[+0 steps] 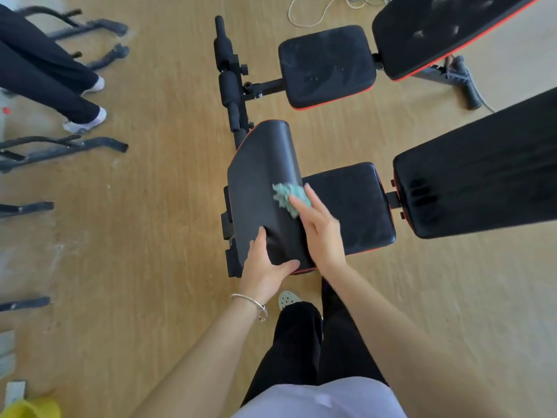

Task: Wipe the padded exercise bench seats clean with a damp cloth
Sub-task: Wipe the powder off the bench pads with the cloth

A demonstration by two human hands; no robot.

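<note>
You have two benches before you: the near bench [389,198] and the far bench [266,86]. Count five black pads: three on the near one, the curved pad [260,182], near seat [355,206] and near backrest [482,170]; two on the far one, the far seat [327,66] and far backrest [437,34]. There is one green cloth [287,196], and your two hands, left hand [263,263] and right hand [321,233]. One bracelet [251,303] rings your left wrist. Another person's two feet [95,85] show at upper left.

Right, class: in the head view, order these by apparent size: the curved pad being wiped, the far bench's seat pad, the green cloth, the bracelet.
curved pad (nearer the camera, which helps)
far seat pad
green cloth
bracelet
</note>
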